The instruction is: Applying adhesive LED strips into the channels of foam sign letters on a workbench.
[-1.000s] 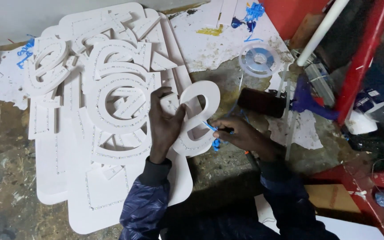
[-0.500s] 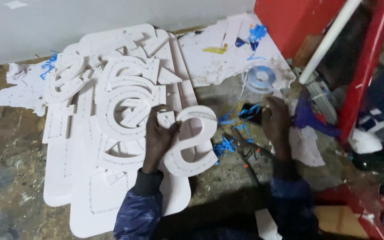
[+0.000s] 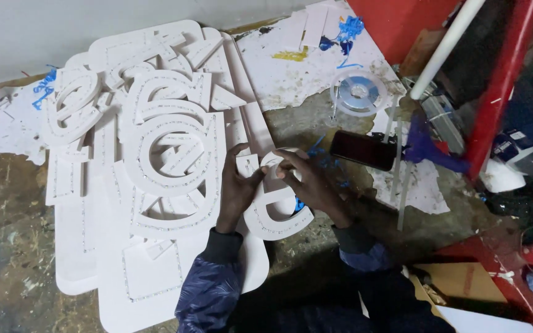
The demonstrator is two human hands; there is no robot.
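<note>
I'm pinching the white foam letter [image 3: 277, 206] w/ both hands: left hand [image 3: 237, 191] gripping its left edge, right hand [image 3: 311, 184] pressing on top, on the floor beside the cutout pile [image 3: 155, 154]. Squeezing too hard is prob. risking a snapped curve; phone [image 3: 363, 150] is lying near.

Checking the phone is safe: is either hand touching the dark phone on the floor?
No. Both the left hand and right hand rest on the white curved cutout; the phone lies apart.

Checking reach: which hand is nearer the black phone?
Right. The right hand rests on the white curved cutout, just left of the black phone. The left hand grips the cutout's far side, farther from it.
</note>
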